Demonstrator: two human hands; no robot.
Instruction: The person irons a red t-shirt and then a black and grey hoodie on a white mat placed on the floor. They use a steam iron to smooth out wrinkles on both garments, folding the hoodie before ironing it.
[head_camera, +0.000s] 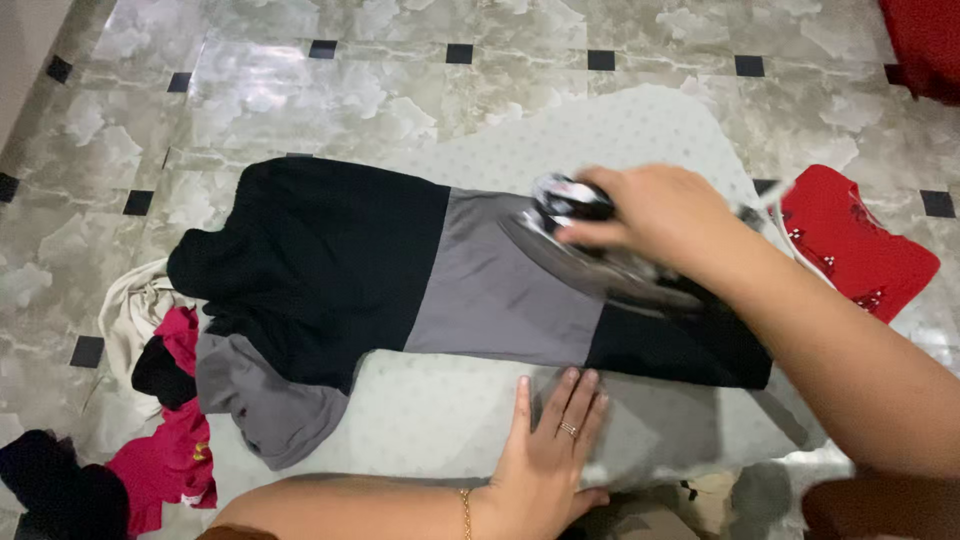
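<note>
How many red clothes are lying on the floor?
3. One red garment lies right of the ironing pad, another red cloth sits in the top right corner, and a pinkish-red one is in the pile at left. More may be hidden there.

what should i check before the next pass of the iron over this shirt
1. Right hand grips the iron: ok.
2. Left hand lies flat on the ironing mat, apart from the iron: ok.
3. Shirt smooth on the mat: not ok, the grey sleeve hangs bunched off the edge.
4. Cord free: cannot tell.
5. Red cloth off the mat: ok.
</note>
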